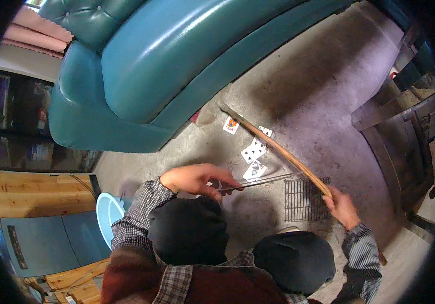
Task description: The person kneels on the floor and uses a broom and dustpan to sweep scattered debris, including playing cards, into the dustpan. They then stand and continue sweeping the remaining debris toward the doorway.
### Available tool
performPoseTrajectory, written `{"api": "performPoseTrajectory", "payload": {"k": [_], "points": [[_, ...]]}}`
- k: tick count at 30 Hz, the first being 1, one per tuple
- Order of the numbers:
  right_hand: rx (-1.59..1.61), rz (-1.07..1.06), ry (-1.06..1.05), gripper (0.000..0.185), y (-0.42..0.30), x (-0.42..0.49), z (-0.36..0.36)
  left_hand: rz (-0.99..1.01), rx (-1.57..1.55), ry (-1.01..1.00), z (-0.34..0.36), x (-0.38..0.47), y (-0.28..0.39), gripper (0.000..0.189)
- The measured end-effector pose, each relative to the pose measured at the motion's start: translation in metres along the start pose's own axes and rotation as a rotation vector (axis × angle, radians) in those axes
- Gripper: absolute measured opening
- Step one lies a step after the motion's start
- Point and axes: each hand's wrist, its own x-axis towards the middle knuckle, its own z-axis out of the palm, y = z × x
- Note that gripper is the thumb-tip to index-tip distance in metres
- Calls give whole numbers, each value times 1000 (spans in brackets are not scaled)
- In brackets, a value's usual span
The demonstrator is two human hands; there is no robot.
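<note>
My left hand [202, 181] grips one end of a pair of thin dark metal rods [265, 179], perhaps tongs. Their far end reaches right, close to a long wooden stick [282, 150]. That stick is in my right hand [342, 207], held by its near end. It slants up and left over the floor, and its far tip looks darker. Below and behind it, several playing cards [253, 150] lie face up on the concrete floor. One face card [231, 124] lies apart near the stick's far end. I cannot tell whether the rods touch the stick.
A green leather sofa [156, 76] fills the upper left. Between my right hand and knees lies a wire grate [297, 201] on the floor. A light blue plastic tub [107, 216] stands by my left arm, next to a wooden cabinet [31, 193]. Dark wooden furniture [384, 152] stands at right.
</note>
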Motion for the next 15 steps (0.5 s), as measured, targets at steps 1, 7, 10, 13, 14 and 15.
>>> {"api": "performPoseTrajectory", "payload": {"k": [1,7,10,13,14,15], "points": [[-1,51,-37,34,9,-16,-15,-6,-13,-6,-1,2,0,46],[73,393,-103,36,64,-120,-59,50,22,-47,-5,10,-1,47],[124,514,10,39,77,-151,-49,59,6,-49,-3,12,-3,47],[145,470,101,40,78,-142,-26,19,-4,-73,-3,12,-3,47],[142,455,86,43,79,-128,-22,10,-22,-74,-3,11,-2,47],[150,415,84,46,78,-117,-18,28,-21,-75,-2,11,-1,47]]}}
